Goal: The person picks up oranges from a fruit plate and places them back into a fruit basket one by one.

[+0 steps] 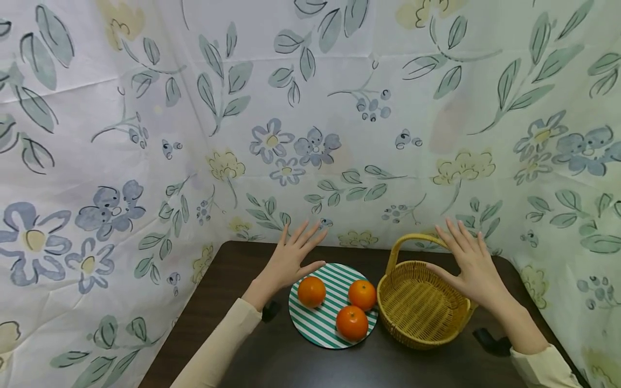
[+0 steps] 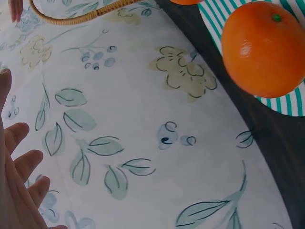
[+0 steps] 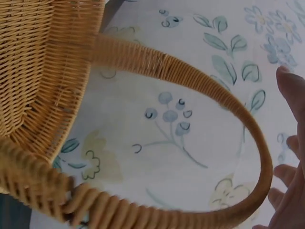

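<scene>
In the head view my left hand (image 1: 286,261) hovers above the upper left rim of a round green-and-white striped placemat (image 1: 317,330), fingers spread and holding nothing. Three oranges lie on the mat: one orange (image 1: 311,291) nearest that hand, another orange (image 1: 362,295) at the right, and a third orange (image 1: 351,323) toward the front. Fingers extended, my right hand (image 1: 473,269) is raised over the right side of a wicker basket (image 1: 422,304) and grips nothing. The basket's looped handle (image 3: 209,86) shows large in the right wrist view, apart from the fingers.
Mat and basket stand side by side on a dark brown table (image 1: 242,334). Floral cloth (image 1: 310,178) hangs behind the table and along both sides. Dark straps (image 1: 490,342) sit at the wrists. Inside, the basket shows only its woven bottom.
</scene>
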`<state>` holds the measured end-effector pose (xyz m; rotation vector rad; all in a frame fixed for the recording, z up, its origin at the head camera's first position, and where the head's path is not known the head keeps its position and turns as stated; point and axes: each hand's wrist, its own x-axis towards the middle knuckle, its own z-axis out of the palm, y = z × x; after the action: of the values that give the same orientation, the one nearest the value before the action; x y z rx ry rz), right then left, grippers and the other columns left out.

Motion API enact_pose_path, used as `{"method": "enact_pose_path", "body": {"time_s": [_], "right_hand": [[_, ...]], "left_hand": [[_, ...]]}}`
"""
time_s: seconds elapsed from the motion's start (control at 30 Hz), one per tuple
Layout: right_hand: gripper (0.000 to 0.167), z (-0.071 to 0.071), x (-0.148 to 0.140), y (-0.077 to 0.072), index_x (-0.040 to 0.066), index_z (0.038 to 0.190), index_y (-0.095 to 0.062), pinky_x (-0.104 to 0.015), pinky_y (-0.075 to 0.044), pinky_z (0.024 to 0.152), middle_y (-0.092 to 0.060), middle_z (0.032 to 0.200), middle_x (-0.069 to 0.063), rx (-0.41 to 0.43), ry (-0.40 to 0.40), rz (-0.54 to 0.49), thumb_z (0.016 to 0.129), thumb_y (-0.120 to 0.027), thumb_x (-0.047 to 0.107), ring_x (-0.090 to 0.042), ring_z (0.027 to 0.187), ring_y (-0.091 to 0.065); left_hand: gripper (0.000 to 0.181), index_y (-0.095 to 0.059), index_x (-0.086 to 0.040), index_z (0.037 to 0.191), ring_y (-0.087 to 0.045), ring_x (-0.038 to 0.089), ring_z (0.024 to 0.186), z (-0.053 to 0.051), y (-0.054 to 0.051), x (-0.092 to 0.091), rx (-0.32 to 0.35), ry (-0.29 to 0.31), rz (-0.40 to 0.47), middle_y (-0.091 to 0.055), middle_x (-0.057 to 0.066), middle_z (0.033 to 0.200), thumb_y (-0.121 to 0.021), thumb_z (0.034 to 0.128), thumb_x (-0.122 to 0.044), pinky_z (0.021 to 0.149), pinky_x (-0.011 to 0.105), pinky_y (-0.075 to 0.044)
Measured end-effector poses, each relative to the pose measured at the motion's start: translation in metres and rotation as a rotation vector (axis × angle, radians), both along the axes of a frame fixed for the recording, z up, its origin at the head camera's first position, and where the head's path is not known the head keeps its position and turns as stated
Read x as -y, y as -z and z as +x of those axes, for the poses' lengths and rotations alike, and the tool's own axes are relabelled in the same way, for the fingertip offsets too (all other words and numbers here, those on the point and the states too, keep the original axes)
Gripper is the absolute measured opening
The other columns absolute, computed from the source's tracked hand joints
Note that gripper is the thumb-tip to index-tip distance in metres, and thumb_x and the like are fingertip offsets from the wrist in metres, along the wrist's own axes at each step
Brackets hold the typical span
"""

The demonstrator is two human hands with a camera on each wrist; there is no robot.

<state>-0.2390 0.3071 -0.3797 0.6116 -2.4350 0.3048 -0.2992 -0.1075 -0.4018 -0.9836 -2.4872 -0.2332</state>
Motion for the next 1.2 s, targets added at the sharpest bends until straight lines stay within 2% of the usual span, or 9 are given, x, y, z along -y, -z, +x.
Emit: {"method": "enact_pose_path", "body": {"time_s": [0.1,0.23,0.5,0.67,0.93,1.2], "right_hand": [[0.091,0.003,-0.005,0.005,0.02,0.149,-0.024,-0.056,0.003,0.112,-0.014,0.155,-0.009,-0.005,0.016,-0.018,0.075,-0.075,0.036,-0.027,0.143,-0.006],[0.093,0.008,-0.013,0.009,0.018,0.148,-0.024,-0.056,0.003,0.112,-0.016,0.154,-0.011,0.0,0.034,-0.049,0.074,-0.076,0.033,-0.027,0.143,-0.005],[0.092,0.014,-0.025,0.023,0.018,0.149,-0.022,-0.054,0.003,0.113,-0.012,0.155,-0.008,0.016,0.062,-0.116,0.076,-0.075,0.036,-0.026,0.143,-0.006],[0.092,0.019,-0.03,0.032,0.017,0.149,-0.022,-0.055,0.002,0.113,-0.012,0.155,-0.008,0.044,0.089,-0.155,0.076,-0.075,0.035,-0.027,0.143,-0.007],[0.093,0.025,-0.035,0.045,0.019,0.15,-0.019,-0.055,0.002,0.113,-0.011,0.155,-0.007,0.08,0.086,-0.219,0.077,-0.075,0.032,-0.028,0.143,-0.005],[0.094,0.029,-0.036,0.057,0.021,0.15,-0.017,-0.055,0.004,0.112,-0.01,0.155,-0.007,0.117,0.095,-0.286,0.076,-0.076,0.029,-0.026,0.143,-0.005]], "left_hand": [[0.069,-0.017,-0.03,0.149,-0.005,0.021,0.144,0.0,0.008,0.001,0.02,-0.009,0.014,-0.009,-0.005,0.156,-0.028,0.0909,-0.066,0.112,0.057,0.004],[0.068,-0.02,-0.029,0.149,-0.005,0.021,0.144,0.002,0.015,0.002,0.051,-0.008,0.043,-0.015,-0.001,0.155,-0.032,0.0916,-0.063,0.112,0.058,0.001],[0.068,-0.023,-0.027,0.148,-0.009,0.021,0.143,0.006,0.025,0.007,0.059,-0.026,0.053,-0.018,-0.002,0.154,-0.04,0.091,-0.06,0.112,0.058,-0.006],[0.067,-0.027,-0.024,0.147,-0.013,0.022,0.143,0.007,0.031,0.009,0.067,-0.017,0.084,-0.024,0.002,0.153,-0.044,0.091,-0.057,0.112,0.057,-0.007],[0.067,-0.028,-0.026,0.147,-0.017,0.022,0.142,0.011,0.04,0.012,0.103,-0.04,0.104,-0.024,0.0,0.153,-0.039,0.0907,-0.061,0.111,0.059,-0.01],[0.066,-0.029,-0.026,0.147,-0.019,0.022,0.141,0.011,0.05,0.016,0.124,-0.057,0.131,-0.026,0.0,0.152,-0.042,0.0909,-0.059,0.111,0.059,-0.01]]}}
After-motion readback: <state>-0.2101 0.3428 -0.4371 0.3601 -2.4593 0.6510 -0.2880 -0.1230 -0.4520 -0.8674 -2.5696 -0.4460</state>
